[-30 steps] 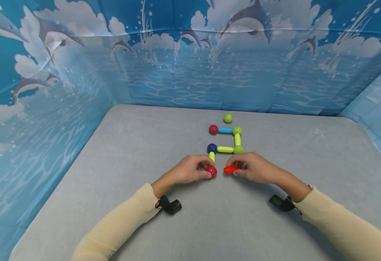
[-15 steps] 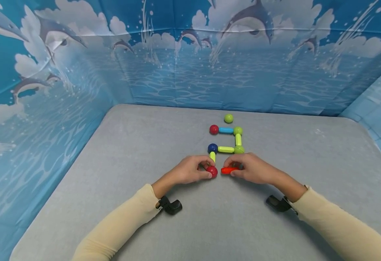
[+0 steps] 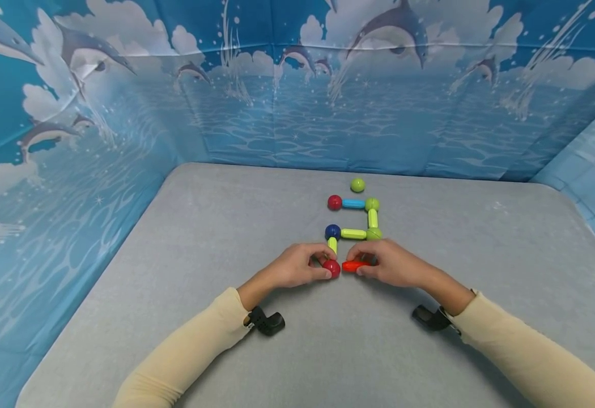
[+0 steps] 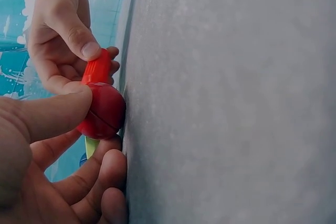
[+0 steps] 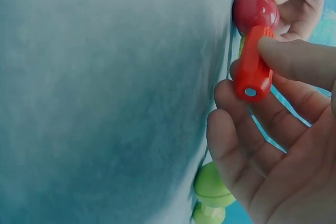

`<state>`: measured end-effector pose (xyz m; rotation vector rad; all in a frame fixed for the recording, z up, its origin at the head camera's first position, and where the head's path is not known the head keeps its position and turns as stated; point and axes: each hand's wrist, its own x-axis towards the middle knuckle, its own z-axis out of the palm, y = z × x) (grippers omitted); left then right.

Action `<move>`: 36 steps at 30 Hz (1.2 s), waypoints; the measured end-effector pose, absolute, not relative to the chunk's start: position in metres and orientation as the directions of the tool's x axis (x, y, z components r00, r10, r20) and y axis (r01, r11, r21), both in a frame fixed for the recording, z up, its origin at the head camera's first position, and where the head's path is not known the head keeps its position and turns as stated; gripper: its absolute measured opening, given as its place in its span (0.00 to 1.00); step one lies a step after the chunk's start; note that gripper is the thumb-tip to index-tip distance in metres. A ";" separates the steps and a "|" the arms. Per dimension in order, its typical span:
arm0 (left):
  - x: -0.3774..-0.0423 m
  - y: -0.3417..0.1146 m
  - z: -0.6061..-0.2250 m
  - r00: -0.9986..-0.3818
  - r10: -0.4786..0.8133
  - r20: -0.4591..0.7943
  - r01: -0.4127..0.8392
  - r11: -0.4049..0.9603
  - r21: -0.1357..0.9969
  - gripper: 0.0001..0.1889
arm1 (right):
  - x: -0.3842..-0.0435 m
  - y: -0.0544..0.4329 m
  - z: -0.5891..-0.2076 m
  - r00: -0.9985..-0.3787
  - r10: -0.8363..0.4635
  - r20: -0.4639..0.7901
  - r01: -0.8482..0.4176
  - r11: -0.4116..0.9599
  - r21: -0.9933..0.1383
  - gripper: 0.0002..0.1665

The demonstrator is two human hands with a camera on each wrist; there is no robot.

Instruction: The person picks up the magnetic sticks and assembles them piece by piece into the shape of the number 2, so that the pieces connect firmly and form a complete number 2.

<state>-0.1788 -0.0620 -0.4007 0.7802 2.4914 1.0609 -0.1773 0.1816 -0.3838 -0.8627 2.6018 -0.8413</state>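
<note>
Between thumb and fingers, my left hand (image 3: 297, 265) pinches a red ball (image 3: 332, 268) at the near end of a chain of balls and rods. From that ball a yellow-green rod (image 3: 332, 245) leads away to a dark blue ball (image 3: 332, 232). My right hand (image 3: 393, 264) pinches a short red-orange rod (image 3: 353, 266), its tip pointing at the red ball. In the head view a narrow gap seems to separate them; in the right wrist view the rod (image 5: 255, 66) overlaps the red ball (image 5: 255, 12), so contact is hard to tell.
Beyond the hands the chain runs through a yellow-green rod (image 3: 353, 233), green balls (image 3: 372, 204) and a light blue rod (image 3: 353, 203) to another red ball (image 3: 335, 202). A loose green ball (image 3: 357, 185) lies farther back. Dolphin-printed cloth (image 3: 297, 124) stands behind the grey table (image 3: 216, 215).
My right hand has moved left with the red-orange rod, closing most of the distance to the red ball. The left hand has stayed in place on that ball.
</note>
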 end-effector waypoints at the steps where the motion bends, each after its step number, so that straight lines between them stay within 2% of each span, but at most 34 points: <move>1: -0.179 -0.062 -0.401 -0.798 0.598 -0.076 0.360 0.574 0.735 0.14 | -0.177 0.181 -0.384 -0.783 -0.618 -0.070 -0.459 0.650 -0.605 0.12; 36: -0.179 -0.061 -0.400 -0.797 0.596 -0.094 0.357 0.592 0.723 0.16 | -0.178 0.182 -0.387 -0.769 -0.634 -0.083 -0.456 0.634 -0.624 0.11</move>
